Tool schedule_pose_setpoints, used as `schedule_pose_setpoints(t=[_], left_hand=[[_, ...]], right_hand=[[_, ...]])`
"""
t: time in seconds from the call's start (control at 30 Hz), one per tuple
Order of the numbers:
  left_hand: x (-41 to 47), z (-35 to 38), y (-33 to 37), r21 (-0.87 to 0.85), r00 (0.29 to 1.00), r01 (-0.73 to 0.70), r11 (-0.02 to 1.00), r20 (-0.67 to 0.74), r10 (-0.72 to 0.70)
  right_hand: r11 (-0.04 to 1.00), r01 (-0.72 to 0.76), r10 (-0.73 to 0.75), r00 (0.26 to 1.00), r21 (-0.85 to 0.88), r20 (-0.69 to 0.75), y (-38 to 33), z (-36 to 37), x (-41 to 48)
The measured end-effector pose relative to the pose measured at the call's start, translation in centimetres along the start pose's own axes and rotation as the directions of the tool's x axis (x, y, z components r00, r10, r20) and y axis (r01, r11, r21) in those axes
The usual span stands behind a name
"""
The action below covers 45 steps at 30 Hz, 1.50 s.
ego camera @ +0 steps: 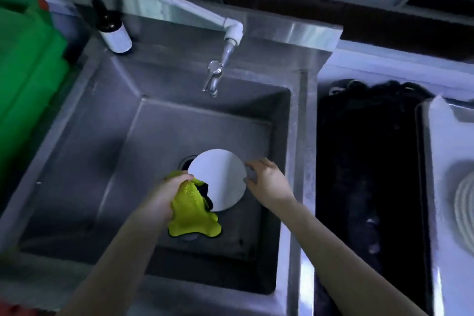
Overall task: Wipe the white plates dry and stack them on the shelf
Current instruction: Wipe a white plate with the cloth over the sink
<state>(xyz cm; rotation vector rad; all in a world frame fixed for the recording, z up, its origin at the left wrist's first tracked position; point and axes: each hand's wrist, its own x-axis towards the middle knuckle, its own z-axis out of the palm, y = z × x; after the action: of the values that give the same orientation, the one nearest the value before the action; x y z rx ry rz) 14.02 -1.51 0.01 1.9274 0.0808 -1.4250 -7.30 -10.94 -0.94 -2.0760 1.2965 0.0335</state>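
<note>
Round white plate (220, 177): your right fingers (252, 164) curl over its rim at 3 o'clock, thumb below them, so your right hand (266, 182) holds that edge. At the plate's 8 o'clock your left fingers (186, 177) are clenched round a bunched yellow-green fluffy cloth (192, 215), and your left hand (166, 192) keeps it against the rim. The cloth's loose end hangs towards 6 o'clock, with dark trim along its hem.

The plate is smooth and plain-faced. It sits within the deep steel sink basin (179, 131), over the round drain (186, 160), which peeks out at its 10 o'clock. The basin is dull grey metal with square corners.

At 12 o'clock a chrome tap (214, 77) hangs from a white plastic pipe (179, 5) running in from 11 o'clock. A dark bottle with a white label (112, 28) stands on the sink ledge at 10 o'clock. A green plastic crate (25, 84) is at 9 o'clock. At 3 o'clock lies a black rectangular tray (366, 174), and what it holds is too dark to tell.
</note>
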Motion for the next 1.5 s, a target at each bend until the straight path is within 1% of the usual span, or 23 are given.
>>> schedule_pose_setpoints(t=[0.07,0.13,0.23,0.3,0.33,0.37,0.43,0.5,0.6,0.7,0.8,0.87,0.93,1.0,1.1,1.2,1.3,1.37,1.43,1.5], left_hand=[[2.5,-0.7,-0.3,0.04,0.998,0.06,0.997,0.005,-0.06],[5.0,-1.0,-0.7,0.089,0.996,0.082,0.993,0.018,-0.084],[8.2,-0.6,-1.2,0.2,0.997,0.055,0.978,0.05,-0.066],[9.9,-0.2,-1.2,0.199,0.991,0.116,0.973,0.044,-0.127],[10.6,0.0,-1.3,0.251,0.992,0.099,0.963,0.046,-0.114],[11.4,0.0,-1.6,0.261,0.993,0.095,0.961,0.046,-0.111],[12.6,0.6,-2.2,0.257,0.984,0.139,0.956,0.072,-0.163],[13.7,0.7,-2.7,0.262,0.983,0.163,0.951,0.041,-0.18],[14.7,0.9,-2.8,0.384,0.986,0.116,0.916,0.07,-0.154],[15.1,0.9,-2.7,0.41,0.985,0.11,0.905,0.08,-0.156],[15.6,0.9,-2.8,0.437,0.988,0.077,0.896,0.088,-0.128],[15.6,0.7,-2.8,0.433,0.989,0.091,0.897,0.068,-0.134],[16.0,0.5,-3.1,0.398,0.984,0.117,0.91,0.081,-0.162],[16.0,0.0,-3.3,0.362,0.979,0.121,0.924,0.11,-0.171],[16.2,-0.9,-3.6,0.306,0.973,0.152,0.94,0.124,-0.197],[15.6,-1.4,-3.7,0.288,0.975,0.123,0.95,0.145,-0.17],[14.3,-2.5,-3.4,0.208,0.98,0.071,0.975,0.166,-0.107],[13.1,-3.5,-2.8,0.167,0.98,0.044,0.985,0.186,-0.075],[11.4,-4.3,-2.0,0.138,0.969,0.004,0.99,0.244,-0.038],[9.4,-4.9,-1.3,0.136,0.965,-0.055,0.989,0.261,0.018]], right_hand=[[0.994,-0.11,0.108,0.989,0.016,0.104,0.0,2.3,1.9],[0.981,-0.195,0.191,0.964,0.001,0.186,0.4,4.3,3.6],[0.947,-0.32,0.312,0.91,-0.015,0.273,1.3,6.7,6.0],[0.913,-0.408,0.387,0.869,0.007,0.308,1.9,8.1,7.2],[0.896,-0.444,0.414,0.853,0.027,0.318,2.3,8.6,7.8],[0.88,-0.472,0.432,0.841,0.052,0.324,2.6,9.1,8.2],[0.856,-0.506,0.454,0.833,0.107,0.316,3.3,10.0,8.9],[0.823,-0.548,0.488,0.817,0.151,0.306,3.8,10.7,9.4],[0.786,-0.596,0.529,0.785,0.161,0.323,4.2,11.5,9.9],[0.745,-0.635,0.568,0.765,0.206,0.304,4.4,12.2,10.3],[0.69,-0.673,0.61,0.739,0.266,0.287,4.5,12.6,10.6],[0.683,-0.68,0.616,0.732,0.265,0.29,4.8,12.8,10.8],[0.682,-0.675,0.609,0.737,0.282,0.293,5.1,12.9,10.7],[0.659,-0.669,0.609,0.743,0.344,0.28,5.4,12.8,10.5],[0.623,-0.643,0.622,0.752,0.445,0.217,5.5,12.5,10.3],[0.544,-0.587,0.623,0.761,0.6,0.181,4.8,11.7,10.2],[0.454,-0.478,0.569,0.805,0.752,0.168,3.6,9.9,9.1],[0.398,-0.424,0.519,0.835,0.813,0.182,2.8,8.2,8.0],[0.351,-0.366,0.437,0.878,0.862,0.194,1.8,6.5,6.7],[0.296,-0.299,0.353,0.917,0.907,0.187,0.6,4.8,5.4]])
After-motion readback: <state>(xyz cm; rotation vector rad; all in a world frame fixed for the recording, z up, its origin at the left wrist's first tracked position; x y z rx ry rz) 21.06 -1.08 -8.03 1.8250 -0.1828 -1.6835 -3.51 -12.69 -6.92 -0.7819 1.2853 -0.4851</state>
